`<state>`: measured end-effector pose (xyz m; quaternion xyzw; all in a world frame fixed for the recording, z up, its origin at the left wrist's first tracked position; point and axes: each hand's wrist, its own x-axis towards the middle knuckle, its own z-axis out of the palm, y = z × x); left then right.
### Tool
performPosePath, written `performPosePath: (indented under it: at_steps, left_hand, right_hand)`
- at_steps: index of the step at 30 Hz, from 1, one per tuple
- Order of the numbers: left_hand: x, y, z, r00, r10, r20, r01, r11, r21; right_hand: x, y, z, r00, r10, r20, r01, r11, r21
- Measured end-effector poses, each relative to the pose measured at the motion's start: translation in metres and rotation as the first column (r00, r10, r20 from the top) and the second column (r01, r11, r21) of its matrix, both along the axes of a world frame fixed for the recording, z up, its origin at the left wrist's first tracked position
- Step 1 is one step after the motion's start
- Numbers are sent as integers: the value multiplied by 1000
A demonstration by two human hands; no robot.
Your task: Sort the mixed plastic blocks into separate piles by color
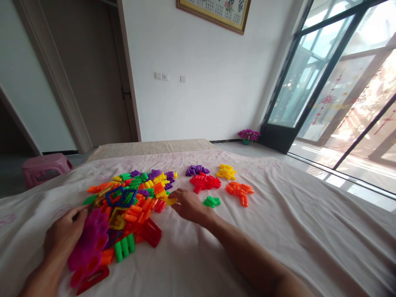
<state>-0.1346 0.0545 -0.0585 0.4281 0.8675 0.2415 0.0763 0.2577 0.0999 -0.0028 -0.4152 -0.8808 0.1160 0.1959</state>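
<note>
A mixed heap of plastic building pieces lies on the cloth in front of me. My left hand is at the heap's near left side, its fingers curled against the edge of a large magenta piece with round bumps. At the heap's right edge, my right hand pinches a yellow piece. Beyond that hand lie sorted groups: purple pieces, red pieces, yellow pieces, orange pieces and green pieces.
A pale, wrinkled cloth covers the surface. To the left stands a pink plastic stool near a dark door. Potted purple flowers stand on the floor by the glass doors.
</note>
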Motion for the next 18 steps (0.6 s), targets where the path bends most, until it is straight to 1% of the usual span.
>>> performPosePath:
  at_steps: [3, 6, 8, 9, 10, 11, 13, 15, 18]
  left_hand:
    - [-1, 1, 0, 1000, 13, -20, -13, 1000, 3]
    - [-3, 2, -2, 999, 13, -30, -13, 1000, 0]
    - [-4, 2, -4, 999, -1, -34, 1, 1000, 0]
    - [-5, 3, -5, 999, -6, -34, 6, 1000, -3]
    - [-5, 3, -5, 999, -10, -31, 9, 1000, -9]
    - [-5, 3, -5, 1000, -12, -27, 12, 1000, -14]
    - [-5, 3, -5, 1000, -8, -9, 8, 1000, -26]
    - [-3, 2, -3, 1000, -4, 8, 5, 999, -33]
    - [-2, 1, -2, 1000, 3, 19, -3, 999, -43]
  right_hand:
    - [30, 27, 11, 979, -171, -112, 173, 985, 6]
    - [73, 62, 14, 912, -373, -170, 377, 926, -9]
    - [107, 84, 10, 844, -498, -198, 507, 862, -7]
    - [125, 94, 7, 799, -567, -202, 575, 818, -21]
    - [143, 103, 4, 739, -642, -202, 651, 759, -30]
    - [160, 110, 1, 695, -691, -198, 701, 713, -30]
    - [189, 121, -6, 619, -762, -191, 773, 634, -29]
    - [212, 128, -11, 567, -804, -179, 814, 580, -28]
    - [232, 133, -16, 528, -838, -134, 843, 537, -40]
